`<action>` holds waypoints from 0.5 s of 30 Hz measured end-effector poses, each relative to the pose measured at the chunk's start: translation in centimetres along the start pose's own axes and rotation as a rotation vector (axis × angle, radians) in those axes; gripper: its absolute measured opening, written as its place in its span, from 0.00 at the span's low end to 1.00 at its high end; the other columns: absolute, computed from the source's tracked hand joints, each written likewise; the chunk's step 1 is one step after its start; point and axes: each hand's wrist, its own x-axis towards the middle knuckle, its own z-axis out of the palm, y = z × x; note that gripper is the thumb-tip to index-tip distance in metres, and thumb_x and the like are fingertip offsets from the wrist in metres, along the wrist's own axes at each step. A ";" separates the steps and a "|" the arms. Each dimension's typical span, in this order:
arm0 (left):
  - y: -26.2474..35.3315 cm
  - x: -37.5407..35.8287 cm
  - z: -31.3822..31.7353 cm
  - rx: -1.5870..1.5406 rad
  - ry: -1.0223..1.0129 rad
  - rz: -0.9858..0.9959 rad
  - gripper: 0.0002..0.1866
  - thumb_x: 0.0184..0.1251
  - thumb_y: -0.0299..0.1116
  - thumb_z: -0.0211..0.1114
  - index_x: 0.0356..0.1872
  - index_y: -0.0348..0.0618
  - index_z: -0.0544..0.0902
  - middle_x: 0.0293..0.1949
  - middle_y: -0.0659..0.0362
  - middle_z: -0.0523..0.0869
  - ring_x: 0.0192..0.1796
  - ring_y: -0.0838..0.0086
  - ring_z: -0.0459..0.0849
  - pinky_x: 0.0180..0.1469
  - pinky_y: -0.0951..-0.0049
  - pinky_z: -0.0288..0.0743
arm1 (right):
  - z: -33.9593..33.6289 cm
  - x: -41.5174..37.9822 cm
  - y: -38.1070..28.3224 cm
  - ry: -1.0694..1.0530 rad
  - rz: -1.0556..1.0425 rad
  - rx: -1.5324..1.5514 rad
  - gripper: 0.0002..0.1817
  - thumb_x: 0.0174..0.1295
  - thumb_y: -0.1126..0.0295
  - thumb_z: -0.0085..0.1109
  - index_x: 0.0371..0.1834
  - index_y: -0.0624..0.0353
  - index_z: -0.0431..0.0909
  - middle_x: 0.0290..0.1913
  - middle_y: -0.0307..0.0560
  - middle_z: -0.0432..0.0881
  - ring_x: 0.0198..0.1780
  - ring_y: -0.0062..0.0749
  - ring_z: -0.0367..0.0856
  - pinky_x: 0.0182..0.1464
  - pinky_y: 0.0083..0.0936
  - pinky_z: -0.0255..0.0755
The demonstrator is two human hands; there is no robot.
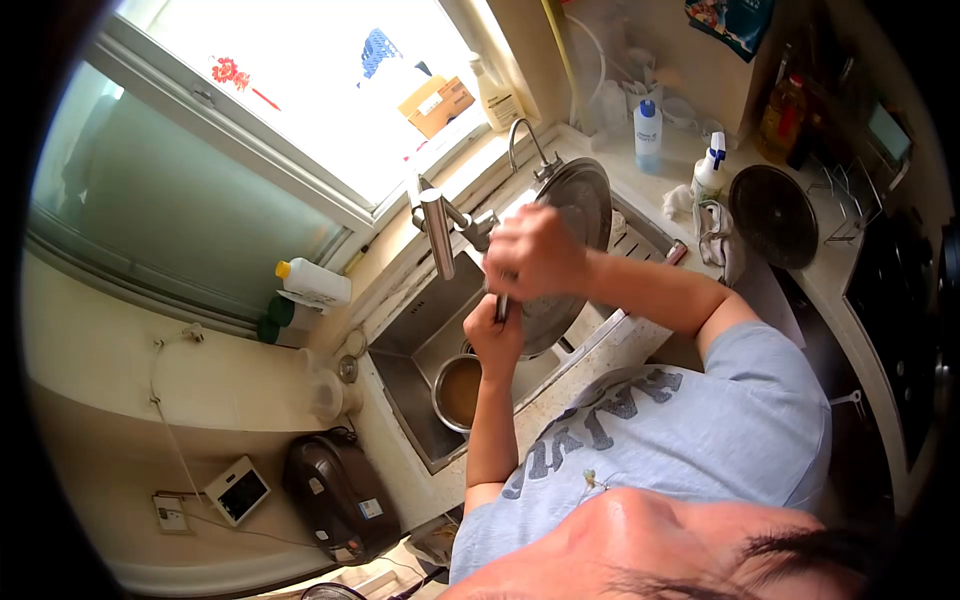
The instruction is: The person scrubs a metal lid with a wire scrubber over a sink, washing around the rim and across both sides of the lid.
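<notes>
A large round metal pan [560, 318], probably a wok, is held tilted over the sink [405, 350]. My left hand [494, 332] is closed around its short dark handle [502, 306]. Just above, my right hand [538, 247] is curled into a fist in front of the pan, smeared by motion. What its fingers hold, if anything, is hidden. Below my left hand, a pot [459, 392] with brownish liquid stands in the basin. The faucet [437, 232] rises beside my right hand.
A white spray bottle [710, 170], a blue-capped bottle [648, 137], a cloth [716, 238] and a dark round lid [773, 216] occupy the right counter. A yellow-capped bottle [315, 282] lies by the window. A dark appliance [340, 495] stands lower left.
</notes>
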 end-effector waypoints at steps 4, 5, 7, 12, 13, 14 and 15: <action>0.2 -1.6 -2.2 -0.051 0.036 -0.116 0.13 0.55 0.25 0.65 0.15 0.40 0.72 0.12 0.63 0.68 0.16 0.81 0.63 0.20 0.78 0.57 | -0.9 0.2 6.6 0.169 0.478 0.213 0.10 0.48 0.67 0.56 0.12 0.54 0.75 0.20 0.45 0.77 0.25 0.36 0.77 0.34 0.33 0.70; -0.1 -1.8 -2.4 -0.049 0.039 -0.120 0.13 0.55 0.25 0.65 0.15 0.40 0.72 0.12 0.63 0.68 0.16 0.81 0.63 0.20 0.78 0.57 | -0.8 -0.1 7.2 0.159 0.751 0.280 0.09 0.48 0.67 0.56 0.14 0.54 0.76 0.20 0.46 0.77 0.26 0.37 0.78 0.34 0.33 0.71; -1.2 -1.7 -2.3 -0.059 0.038 -0.186 0.12 0.56 0.27 0.65 0.17 0.39 0.72 0.13 0.65 0.69 0.18 0.83 0.63 0.20 0.79 0.58 | -1.0 0.5 5.7 0.248 0.593 0.093 0.08 0.47 0.66 0.57 0.15 0.53 0.77 0.21 0.45 0.78 0.27 0.37 0.78 0.34 0.33 0.70; -0.1 -1.4 0.4 -0.063 0.071 -0.085 0.09 0.57 0.25 0.63 0.20 0.38 0.74 0.14 0.63 0.69 0.17 0.81 0.62 0.20 0.79 0.58 | 0.8 0.9 -2.7 0.057 -0.033 -0.163 0.11 0.46 0.64 0.55 0.10 0.52 0.74 0.15 0.42 0.74 0.21 0.32 0.74 0.33 0.33 0.69; -0.1 -1.0 0.9 -0.069 0.129 0.066 0.08 0.57 0.25 0.62 0.21 0.37 0.75 0.14 0.62 0.69 0.17 0.80 0.62 0.20 0.79 0.59 | 0.4 0.9 -2.4 0.062 -0.036 -0.167 0.11 0.46 0.64 0.55 0.10 0.52 0.74 0.15 0.42 0.74 0.21 0.32 0.74 0.33 0.33 0.69; 0.6 -1.4 0.2 -0.070 0.072 -0.052 0.11 0.54 0.23 0.63 0.16 0.38 0.72 0.14 0.63 0.69 0.18 0.84 0.64 0.21 0.80 0.58 | -0.3 0.9 -2.0 0.117 -0.074 -0.057 0.10 0.44 0.66 0.57 0.09 0.51 0.71 0.15 0.40 0.72 0.22 0.32 0.74 0.31 0.33 0.69; 0.5 -1.8 -0.4 -0.069 0.073 -0.053 0.11 0.54 0.23 0.63 0.16 0.38 0.72 0.14 0.63 0.69 0.18 0.84 0.64 0.21 0.80 0.58 | -0.9 0.7 -1.6 0.162 -0.109 0.059 0.11 0.42 0.67 0.58 0.09 0.50 0.68 0.14 0.38 0.69 0.23 0.32 0.74 0.29 0.33 0.68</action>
